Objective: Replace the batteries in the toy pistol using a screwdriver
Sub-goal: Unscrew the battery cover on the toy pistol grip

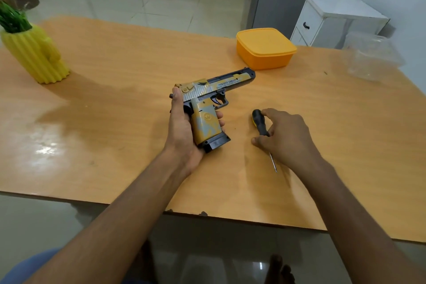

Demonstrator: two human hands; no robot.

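The toy pistol is yellow, silver and black, with its barrel pointing right and away over the wooden table. My left hand wraps its grip from behind, fingertips showing on the far side, black magazine base toward me. To the right, my right hand closes its fingers on the black and yellow handle of the screwdriver. The thin metal shaft sticks out under my palm toward me and rests on the table.
An orange lidded box stands at the back right of the table, a clear plastic container beyond it at the right edge. A yellow ribbed vase with green leaves stands at the far left. A white cabinet stands behind the table.
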